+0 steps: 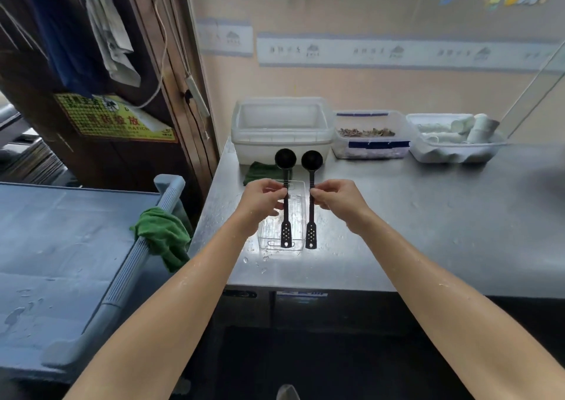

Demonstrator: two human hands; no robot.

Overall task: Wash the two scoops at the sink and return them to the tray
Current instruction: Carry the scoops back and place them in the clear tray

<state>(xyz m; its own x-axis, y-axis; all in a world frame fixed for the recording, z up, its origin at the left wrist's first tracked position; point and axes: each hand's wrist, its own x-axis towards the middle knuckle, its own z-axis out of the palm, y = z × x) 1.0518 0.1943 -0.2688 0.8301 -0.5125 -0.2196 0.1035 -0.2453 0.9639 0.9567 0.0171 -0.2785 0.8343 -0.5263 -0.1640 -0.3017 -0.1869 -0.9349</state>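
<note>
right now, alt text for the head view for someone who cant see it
Left hand and right hand each pinch a black scoop by its handle, the left scoop and right scoop held parallel over a clear tray on a wet steel counter. Plastic tubs line the wall behind; a green cloth hangs on a grey cart at left.

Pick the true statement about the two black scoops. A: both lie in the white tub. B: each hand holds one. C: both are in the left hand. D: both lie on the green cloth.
B: the left hand pinches the left scoop by its handle, the right hand the right scoop.
</note>
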